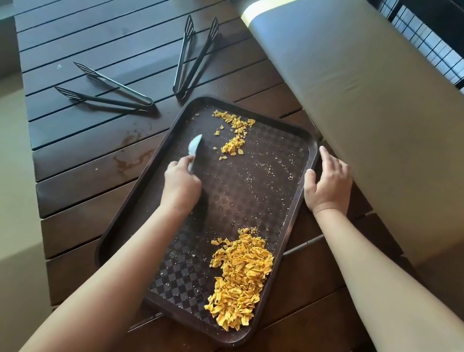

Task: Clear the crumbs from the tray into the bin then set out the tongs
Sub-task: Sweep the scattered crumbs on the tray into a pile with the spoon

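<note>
A dark brown tray (pixel 257 197) lies tilted on the slatted table. A large heap of orange-yellow crumbs (pixel 241 277) sits at its near right corner, and a smaller trail of crumbs (pixel 234 136) lies near the far end. My left hand (pixel 181 182) grips a small white scraper (pixel 194 148), its tip over the tray's left side. My right hand (pixel 328 182) rests on the tray's right rim with fingers fairly straight. Two pairs of dark tongs lie on the table beyond the tray: one pair (pixel 109 90) to the left, another pair (pixel 195 55) pointing away.
The dark wooden slatted table (pixel 106 20) stretches away to the far left, with stains near the tray. A tan padded bench (pixel 381 107) runs along the table's right side. Black wire grating (pixel 460 43) stands behind it. No bin is in view.
</note>
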`<state>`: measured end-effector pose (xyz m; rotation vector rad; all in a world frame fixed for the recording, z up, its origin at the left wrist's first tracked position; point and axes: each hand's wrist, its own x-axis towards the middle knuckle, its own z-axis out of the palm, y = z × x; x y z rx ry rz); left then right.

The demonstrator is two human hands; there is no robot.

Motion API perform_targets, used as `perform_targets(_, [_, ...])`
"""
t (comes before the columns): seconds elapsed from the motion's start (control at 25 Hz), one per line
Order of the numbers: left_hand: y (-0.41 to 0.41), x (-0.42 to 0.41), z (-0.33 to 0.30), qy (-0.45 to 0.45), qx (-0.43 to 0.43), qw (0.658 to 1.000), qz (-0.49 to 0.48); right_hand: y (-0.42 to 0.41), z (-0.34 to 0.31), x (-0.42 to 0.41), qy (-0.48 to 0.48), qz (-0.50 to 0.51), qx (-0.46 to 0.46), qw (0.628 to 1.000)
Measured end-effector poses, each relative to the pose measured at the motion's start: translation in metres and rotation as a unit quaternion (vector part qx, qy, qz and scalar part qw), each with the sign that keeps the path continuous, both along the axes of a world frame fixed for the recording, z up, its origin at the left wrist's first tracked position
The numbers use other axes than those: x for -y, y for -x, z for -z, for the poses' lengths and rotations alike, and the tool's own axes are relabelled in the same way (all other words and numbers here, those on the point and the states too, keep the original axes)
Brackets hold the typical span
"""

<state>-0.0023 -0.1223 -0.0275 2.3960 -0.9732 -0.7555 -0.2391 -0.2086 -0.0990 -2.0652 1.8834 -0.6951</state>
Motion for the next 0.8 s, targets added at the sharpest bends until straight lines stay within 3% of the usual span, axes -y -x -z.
perform_targets(0.2, [0.022,0.010,0.005,0.001,-0.019,0.991,0.132,0.000,0.000,0.000,-0.001,0.000,0.001,1.000])
perform_targets(0.32, [0.006,0.027,-0.003,0.024,-0.012,0.998,0.056,-0.001,0.000,0.000,0.004,-0.001,0.007,1.000])
perform_targets(0.44, [-0.011,0.039,-0.006,-0.011,0.000,1.000,0.028,0.000,-0.001,0.000,0.006,0.000,0.003,1.000])
perform_targets(0.6, [-0.001,0.035,-0.005,-0.003,-0.056,0.994,0.098,0.000,0.000,0.000,-0.001,-0.001,-0.001,1.000])
perform_targets(0.8, [0.010,0.014,-0.001,-0.019,-0.061,0.980,0.190,0.001,-0.001,0.000,0.003,-0.001,-0.006,1.000])
